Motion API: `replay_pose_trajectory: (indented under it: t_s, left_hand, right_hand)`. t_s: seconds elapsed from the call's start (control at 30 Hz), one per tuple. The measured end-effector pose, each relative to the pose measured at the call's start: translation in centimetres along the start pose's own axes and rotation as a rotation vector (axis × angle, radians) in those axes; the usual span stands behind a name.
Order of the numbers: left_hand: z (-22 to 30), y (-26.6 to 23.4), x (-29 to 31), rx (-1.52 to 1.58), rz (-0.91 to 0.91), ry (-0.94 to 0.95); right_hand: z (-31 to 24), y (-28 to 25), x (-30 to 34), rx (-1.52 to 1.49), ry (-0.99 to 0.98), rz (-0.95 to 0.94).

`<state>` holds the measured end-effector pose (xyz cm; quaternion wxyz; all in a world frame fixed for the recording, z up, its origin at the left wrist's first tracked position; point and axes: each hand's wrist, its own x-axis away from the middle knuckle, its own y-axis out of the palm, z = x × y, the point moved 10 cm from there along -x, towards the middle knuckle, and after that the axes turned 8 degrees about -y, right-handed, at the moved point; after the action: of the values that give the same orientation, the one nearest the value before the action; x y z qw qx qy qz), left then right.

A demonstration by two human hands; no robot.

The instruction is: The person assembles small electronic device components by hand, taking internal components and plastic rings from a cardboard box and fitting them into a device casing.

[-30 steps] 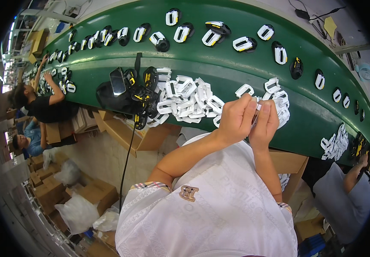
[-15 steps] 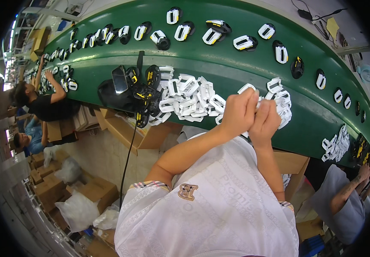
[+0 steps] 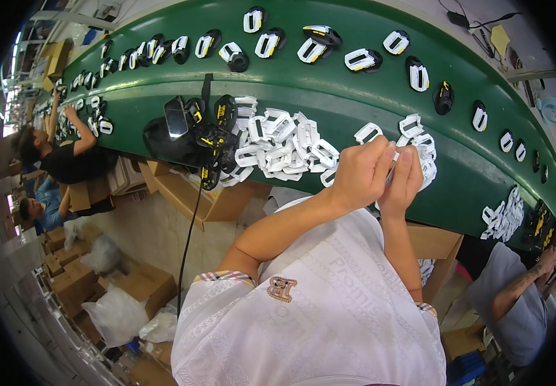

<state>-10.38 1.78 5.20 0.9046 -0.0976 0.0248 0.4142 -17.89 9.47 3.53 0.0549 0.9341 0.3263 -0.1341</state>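
Close together over the near edge of the green bench, my left hand [image 3: 357, 172] and my right hand [image 3: 401, 183] are both closed, thumbs and fingertips pinching. A sliver of a white plastic piece [image 3: 394, 159] shows between them; my fingers hide most of it. Just beyond the left hand lies a single white plastic frame [image 3: 368, 133]. A heap of similar white frames [image 3: 284, 145] is to the left, and a smaller pile [image 3: 426, 151] sits right behind my right hand.
Black-and-yellow parts [image 3: 212, 140], a phone [image 3: 176, 118] and a black bag [image 3: 159, 143] lie left of the heap. Assembled black-and-white units [image 3: 311, 50] are spread along the green belt [image 3: 342, 83]. Cardboard boxes [image 3: 191, 193] stand below; co-workers sit at both sides.
Both hands stay together, with the fingers shifted a little and the right fingertips now pointing more upward. The white sliver between them shows more. The whole view has moved slightly.
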Motion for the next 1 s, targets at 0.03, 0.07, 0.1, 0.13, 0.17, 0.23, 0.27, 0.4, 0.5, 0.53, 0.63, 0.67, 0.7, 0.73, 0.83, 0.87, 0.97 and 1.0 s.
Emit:
replay_pose_trajectory:
  t_s: [0.03, 0.07, 0.1, 0.13, 0.17, 0.23, 0.27, 0.4, 0.5, 0.53, 0.63, 0.67, 0.7, 0.73, 0.83, 0.87, 0.97, 1.0]
  left_hand:
    - [0.4, 0.0, 0.0, -0.039, 0.008, 0.041]
    - [0.2, 0.1, 0.0, -0.038, 0.006, 0.041]
    - [0.9, 0.0, 0.4, -0.098, 0.026, 0.148]
    - [1.7, -0.1, 0.8, -0.156, 0.046, 0.256]
    - [1.3, 0.1, 1.0, -0.155, 0.043, 0.256]
    - [0.5, 0.7, 0.6, -0.157, 0.037, 0.236]
    - [0.3, 0.9, 0.3, -0.157, 0.036, 0.238]
    - [-4.0, 2.0, -1.0, 0.113, -0.106, -0.178]
    - [-5.1, 2.3, -1.9, 0.240, -0.069, -0.290]
    - [-5.3, 2.6, -2.2, 0.149, -0.111, -0.291]
    - [-6.7, 3.0, -3.5, -0.022, -0.136, -0.313]
    - [-7.8, 2.5, -3.9, -0.109, -0.100, -0.344]
    - [-9.8, 2.6, -4.0, -0.134, -0.108, -0.366]
    - [-11.5, 2.5, -4.0, -0.177, -0.123, -0.375]
    - [-14.7, 2.1, -3.4, -0.211, -0.244, -0.480]
    - [-15.4, 1.8, -3.2, -0.221, -0.247, -0.477]
    - [-17.7, 2.0, -2.2, -0.205, -0.339, -0.585]
    - [-18.5, 1.9, -1.9, -0.200, -0.337, -0.585]
  right_hand:
    - [0.1, 0.0, 0.1, 0.000, 0.001, 0.002]
    - [0.7, -0.2, 0.4, -0.027, 0.035, 0.025]
    - [1.4, -0.3, 0.8, -0.056, 0.070, 0.049]
    - [2.1, -0.5, 0.9, -0.055, 0.072, 0.052]
    - [3.7, -0.6, 0.9, -0.051, 0.120, 0.043]
    - [4.6, -0.6, 0.8, -0.047, 0.168, 0.034]
    - [4.5, -0.8, 1.0, -0.134, 0.190, 0.083]
    - [5.0, -0.8, 1.1, -0.291, 0.298, 0.111]
    - [5.9, -1.5, 0.5, -0.311, 0.307, 0.044]
    - [5.9, -1.9, 0.4, -0.308, 0.305, 0.056]
    - [7.3, -1.7, 0.0, -0.408, 0.429, -0.057]
    - [8.9, -2.3, -0.6, -0.328, 0.457, -0.103]
    - [10.4, -4.6, -2.1, -0.215, 0.399, -0.035]
    - [12.0, -7.2, -4.0, -0.102, 0.342, 0.033]
    - [17.8, -14.6, -11.4, 0.024, 0.368, 0.027]
    - [19.3, -16.5, -13.3, 0.047, 0.407, 0.043]
    - [24.3, -20.9, -17.3, 0.122, 0.419, 0.056]
    - [25.6, -21.0, -18.2, 0.126, 0.418, 0.053]
